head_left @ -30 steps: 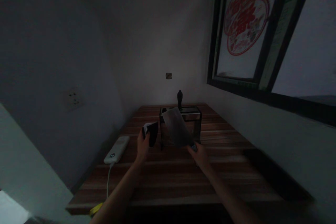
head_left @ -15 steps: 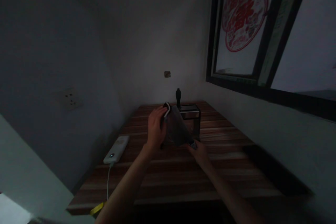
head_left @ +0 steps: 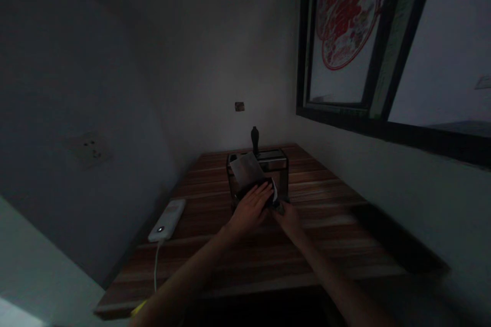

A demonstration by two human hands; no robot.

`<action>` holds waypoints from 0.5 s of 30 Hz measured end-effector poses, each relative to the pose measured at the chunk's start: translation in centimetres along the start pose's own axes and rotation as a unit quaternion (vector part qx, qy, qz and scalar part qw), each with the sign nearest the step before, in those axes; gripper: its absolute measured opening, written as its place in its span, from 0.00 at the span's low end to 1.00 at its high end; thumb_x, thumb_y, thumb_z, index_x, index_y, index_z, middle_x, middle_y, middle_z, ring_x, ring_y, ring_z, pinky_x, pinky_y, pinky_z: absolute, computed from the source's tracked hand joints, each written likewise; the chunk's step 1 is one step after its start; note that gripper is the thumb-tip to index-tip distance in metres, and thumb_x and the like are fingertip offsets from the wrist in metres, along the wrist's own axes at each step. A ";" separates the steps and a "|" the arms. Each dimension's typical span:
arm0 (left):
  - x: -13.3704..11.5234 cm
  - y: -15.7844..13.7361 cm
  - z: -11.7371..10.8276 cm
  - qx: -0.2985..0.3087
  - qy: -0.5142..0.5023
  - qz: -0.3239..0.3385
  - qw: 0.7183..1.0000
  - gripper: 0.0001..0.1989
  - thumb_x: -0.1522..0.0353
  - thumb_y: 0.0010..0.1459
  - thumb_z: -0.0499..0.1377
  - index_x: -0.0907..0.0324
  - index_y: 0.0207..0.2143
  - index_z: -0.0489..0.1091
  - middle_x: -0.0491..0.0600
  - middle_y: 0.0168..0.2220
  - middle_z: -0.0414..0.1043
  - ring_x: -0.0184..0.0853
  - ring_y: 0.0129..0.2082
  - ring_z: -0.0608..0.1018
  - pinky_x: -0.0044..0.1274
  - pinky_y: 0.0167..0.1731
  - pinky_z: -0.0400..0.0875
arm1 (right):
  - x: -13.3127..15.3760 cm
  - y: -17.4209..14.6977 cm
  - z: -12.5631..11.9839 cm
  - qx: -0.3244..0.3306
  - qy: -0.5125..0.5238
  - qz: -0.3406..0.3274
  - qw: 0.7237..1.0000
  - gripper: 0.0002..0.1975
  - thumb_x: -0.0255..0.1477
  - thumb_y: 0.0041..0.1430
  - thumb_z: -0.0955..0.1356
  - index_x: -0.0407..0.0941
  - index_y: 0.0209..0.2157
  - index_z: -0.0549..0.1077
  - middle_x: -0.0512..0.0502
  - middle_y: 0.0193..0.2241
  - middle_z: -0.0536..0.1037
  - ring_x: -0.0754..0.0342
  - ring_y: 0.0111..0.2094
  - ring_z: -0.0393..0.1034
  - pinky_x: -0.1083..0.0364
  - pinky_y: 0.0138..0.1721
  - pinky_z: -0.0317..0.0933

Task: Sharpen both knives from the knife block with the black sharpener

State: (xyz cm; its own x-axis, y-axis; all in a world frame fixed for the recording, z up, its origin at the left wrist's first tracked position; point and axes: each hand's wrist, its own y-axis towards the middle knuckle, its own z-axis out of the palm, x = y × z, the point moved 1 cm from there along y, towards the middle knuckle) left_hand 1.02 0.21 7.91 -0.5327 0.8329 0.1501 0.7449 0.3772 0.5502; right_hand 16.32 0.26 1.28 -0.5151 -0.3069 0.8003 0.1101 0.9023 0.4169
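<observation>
My right hand [head_left: 288, 220] is closed round the handle of a broad-bladed cleaver [head_left: 246, 169], whose grey blade slants up to the left. My left hand [head_left: 251, 208] presses a dark cloth-like piece with a pale edge [head_left: 274, 190] over the lower blade, near the handle. Its fingers lie together across this piece; the dim light hides its exact kind. Just behind the blade stands a dark-framed knife block [head_left: 283, 176]. A black knife handle [head_left: 255, 139] rises upright from its top.
On the left of the striped wooden table [head_left: 326, 199] lies a white power bank [head_left: 168, 219] with a white cable [head_left: 156, 265]. A yellow item [head_left: 138, 308] is at the front left edge. A long dark strip [head_left: 399, 237] lies along the right side. Walls enclose the table's sides.
My left hand has slid down the blade from its upper end towards the handle, carrying the dark cloth-like piece. The upper blade is now uncovered. My right hand keeps its hold on the handle.
</observation>
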 end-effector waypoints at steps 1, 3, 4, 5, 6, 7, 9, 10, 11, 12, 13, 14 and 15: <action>-0.2 -0.1 0.2 0.006 0.016 0.005 1.000 0.26 0.71 0.55 0.47 0.65 0.57 0.48 0.53 0.59 0.48 0.35 0.60 0.47 0.33 0.57 0.48 | -0.1 0.0 0.0 0.000 0.001 0.002 1.000 0.13 0.30 0.46 0.63 0.40 0.34 0.72 0.42 0.28 0.77 0.50 0.29 0.70 0.56 0.30 0.61; -0.7 -0.1 0.5 0.016 0.050 0.014 0.999 0.26 0.69 0.56 0.47 0.64 0.57 0.48 0.51 0.60 0.46 0.36 0.60 0.46 0.33 0.57 0.47 | -0.3 0.0 0.1 0.002 0.003 0.007 1.000 0.15 0.27 0.44 0.63 0.40 0.36 0.71 0.42 0.29 0.77 0.50 0.30 0.70 0.55 0.31 0.61; -0.9 -0.1 0.5 0.018 0.067 0.018 0.997 0.26 0.67 0.57 0.47 0.63 0.57 0.48 0.50 0.60 0.45 0.36 0.60 0.45 0.33 0.57 0.47 | -0.4 0.1 0.1 0.002 0.003 0.009 1.000 0.15 0.25 0.43 0.62 0.40 0.36 0.71 0.42 0.30 0.77 0.50 0.30 0.70 0.55 0.31 0.61; -1.0 -0.1 0.5 0.019 0.084 0.022 0.996 0.25 0.66 0.57 0.46 0.62 0.57 0.48 0.49 0.60 0.45 0.36 0.60 0.45 0.33 0.57 0.47 | -0.4 0.1 0.2 0.002 0.001 0.010 1.000 0.16 0.25 0.43 0.62 0.40 0.36 0.71 0.42 0.30 0.77 0.50 0.30 0.70 0.56 0.31 0.61; -1.2 -0.1 0.5 0.021 0.100 0.023 0.994 0.25 0.65 0.58 0.46 0.61 0.57 0.48 0.48 0.60 0.45 0.36 0.60 0.45 0.33 0.57 0.46 | -0.5 0.1 0.2 0.001 -0.002 0.012 1.000 0.16 0.24 0.43 0.62 0.40 0.36 0.71 0.41 0.30 0.77 0.50 0.31 0.70 0.56 0.32 0.62; -1.3 -0.1 0.5 0.022 0.116 0.024 0.993 0.25 0.65 0.58 0.45 0.60 0.57 0.48 0.47 0.60 0.44 0.36 0.60 0.44 0.32 0.57 0.46 | -0.6 0.1 0.3 0.000 -0.005 0.015 1.000 0.16 0.24 0.42 0.61 0.40 0.35 0.71 0.41 0.30 0.77 0.50 0.31 0.71 0.55 0.32 0.62; -1.5 0.0 0.3 0.027 0.144 0.026 0.989 0.25 0.64 0.59 0.45 0.60 0.58 0.47 0.47 0.61 0.44 0.36 0.61 0.44 0.32 0.57 0.46 | -0.6 0.1 0.3 -0.002 -0.009 0.021 1.000 0.15 0.24 0.42 0.61 0.40 0.35 0.71 0.41 0.29 0.77 0.50 0.31 0.71 0.55 0.32 0.62; -1.5 0.0 0.2 0.032 0.154 0.026 0.987 0.25 0.64 0.59 0.44 0.59 0.58 0.47 0.46 0.61 0.43 0.36 0.61 0.44 0.32 0.57 0.45 | -0.6 0.1 0.3 -0.001 -0.009 0.022 1.000 0.16 0.24 0.43 0.61 0.40 0.35 0.71 0.41 0.29 0.77 0.50 0.31 0.71 0.55 0.31 0.62; -1.6 0.0 0.2 0.036 0.161 0.027 0.986 0.25 0.63 0.59 0.44 0.59 0.58 0.46 0.46 0.61 0.43 0.36 0.61 0.44 0.32 0.57 0.45 | -0.6 0.1 0.3 0.002 -0.007 0.021 1.000 0.16 0.24 0.43 0.61 0.40 0.36 0.71 0.41 0.30 0.77 0.50 0.31 0.71 0.56 0.31 0.62; -1.5 0.1 0.1 0.040 0.166 0.027 0.985 0.25 0.63 0.59 0.44 0.59 0.58 0.46 0.45 0.61 0.42 0.36 0.61 0.44 0.32 0.57 0.45 | -0.5 0.1 0.3 0.005 -0.004 0.020 1.000 0.15 0.24 0.43 0.61 0.40 0.36 0.71 0.41 0.30 0.77 0.50 0.31 0.71 0.56 0.31 0.62; -1.5 0.1 0.1 0.042 0.169 0.027 0.984 0.26 0.62 0.59 0.44 0.58 0.58 0.45 0.45 0.61 0.42 0.36 0.61 0.44 0.32 0.57 0.45 | -0.4 0.1 0.2 0.006 -0.002 0.017 1.000 0.15 0.25 0.44 0.61 0.40 0.36 0.71 0.41 0.30 0.77 0.50 0.31 0.71 0.56 0.31 0.62; -1.5 0.1 0.2 0.043 0.172 0.027 0.984 0.26 0.62 0.59 0.43 0.57 0.58 0.45 0.44 0.61 0.42 0.36 0.60 0.45 0.32 0.57 0.45 | -0.4 0.1 0.2 0.006 -0.002 0.015 1.000 0.15 0.24 0.44 0.61 0.40 0.36 0.71 0.41 0.30 0.77 0.50 0.31 0.71 0.56 0.31 0.61; -1.4 0.1 0.2 0.042 0.175 0.027 0.983 0.26 0.61 0.59 0.44 0.57 0.58 0.45 0.44 0.61 0.43 0.36 0.60 0.45 0.32 0.57 0.45 | -0.3 0.1 0.2 0.004 -0.004 0.011 1.000 0.15 0.24 0.44 0.61 0.40 0.36 0.71 0.41 0.31 0.77 0.50 0.32 0.71 0.56 0.32 0.61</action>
State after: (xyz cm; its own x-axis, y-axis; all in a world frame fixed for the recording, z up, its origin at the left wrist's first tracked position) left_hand 1.91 -0.84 7.62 -0.5860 0.6677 0.4590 0.7986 0.3801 0.4666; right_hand 16.37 0.47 0.96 -0.5194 -0.2838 0.8060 0.1151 0.9114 0.3951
